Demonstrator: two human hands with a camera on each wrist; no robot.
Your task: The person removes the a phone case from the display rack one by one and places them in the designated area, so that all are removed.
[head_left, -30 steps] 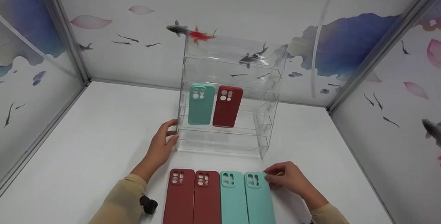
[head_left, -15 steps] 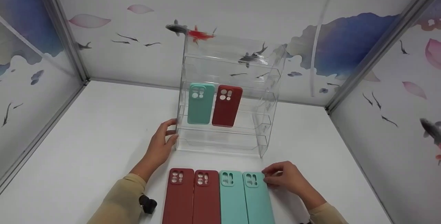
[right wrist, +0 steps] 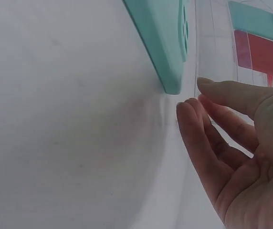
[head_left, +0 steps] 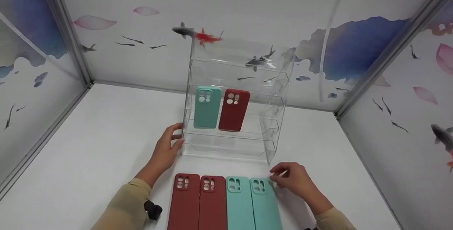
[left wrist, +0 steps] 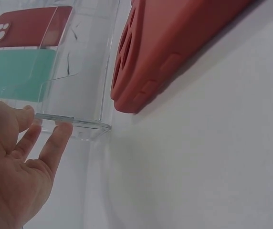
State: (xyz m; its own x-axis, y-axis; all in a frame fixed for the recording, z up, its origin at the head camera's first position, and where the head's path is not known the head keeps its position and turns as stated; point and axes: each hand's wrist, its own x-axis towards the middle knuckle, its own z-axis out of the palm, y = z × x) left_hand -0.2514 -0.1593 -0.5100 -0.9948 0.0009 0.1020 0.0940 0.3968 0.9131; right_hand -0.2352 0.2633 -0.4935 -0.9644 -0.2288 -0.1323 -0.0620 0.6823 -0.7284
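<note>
In the head view, the left hand [head_left: 168, 150] pinched the left side wall of a clear rack [head_left: 230, 137], thumb and fingers either side of its edge. Inside the rack a turquoise phone case [head_left: 207, 113] and a red phone case [head_left: 233, 115] stood side by side; through the see-through plastic it was hard to say which tier held them. Nearer the person, two red cases [head_left: 184, 205] and two turquoise cases [head_left: 239, 205] lay in a row on the tabletop [head_left: 106, 134]. The right hand [head_left: 295, 180] hung just beside the outermost case [head_left: 266, 205], its grip loosely curled and holding nothing.

In the left wrist view, the rack's edge ran between thumb and fingers. A light, even pinch seemed best there, steadying the rack without shoving it.

In the right wrist view, thumb and fingertips were slightly parted, apart from the turquoise corner. Taking that case well would have called for fingertips under its free outer edge first, so its neighbour stayed put.
</note>
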